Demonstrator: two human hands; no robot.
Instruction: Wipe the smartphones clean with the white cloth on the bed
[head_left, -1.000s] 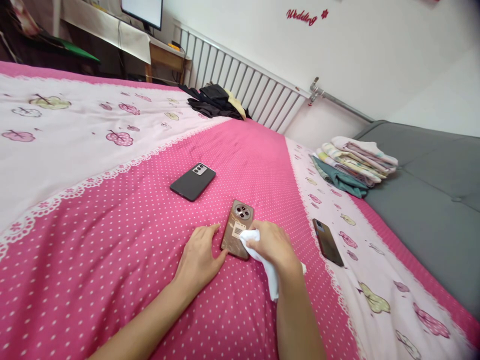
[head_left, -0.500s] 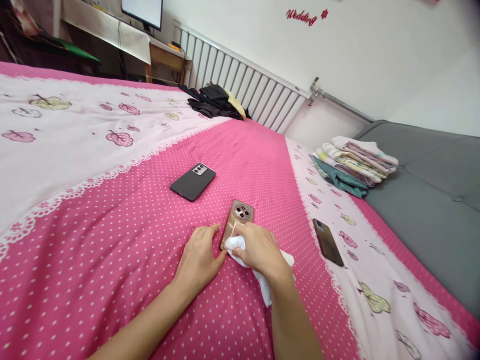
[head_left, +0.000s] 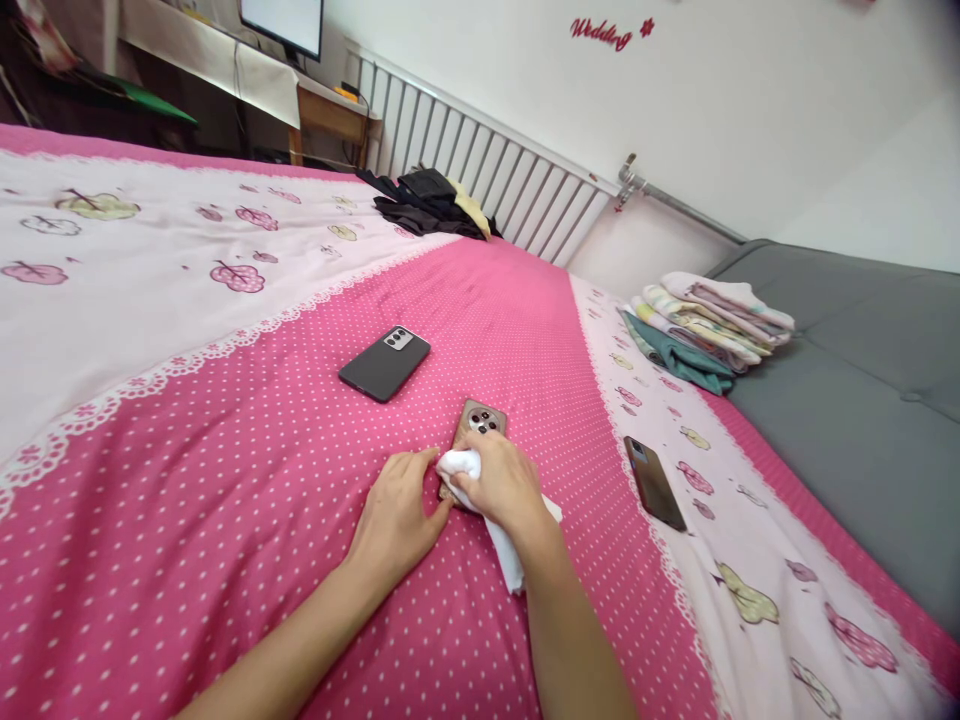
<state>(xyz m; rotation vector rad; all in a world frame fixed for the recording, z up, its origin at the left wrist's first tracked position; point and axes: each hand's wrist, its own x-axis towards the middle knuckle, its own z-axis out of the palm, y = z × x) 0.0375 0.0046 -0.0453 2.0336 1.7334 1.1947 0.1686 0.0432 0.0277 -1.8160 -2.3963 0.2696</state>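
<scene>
A gold-brown smartphone (head_left: 468, 413) lies back up on the bed, its round camera ring partly covered by my right hand (head_left: 504, 482). That hand is closed on a bunched white cloth (head_left: 504, 550), pressed against the phone's back, with the loose end trailing towards me. My left hand (head_left: 395, 505) rests flat on the sheet, thumb and forefinger apart, with their tips at the phone's left edge. The phone's lower right part is hidden under the cloth and my right hand.
A dark grey smartphone (head_left: 385, 364) lies beyond my left hand, and a brown one (head_left: 655, 484) lies to the right. Folded fabrics (head_left: 705, 335) are stacked by the grey headboard (head_left: 847, 400). Dark clothes (head_left: 427, 205) lie near the white rail (head_left: 480, 140).
My right hand and the white cloth have slid left across the phone's back, towards my left hand. The left hand and the phones have stayed in place.
</scene>
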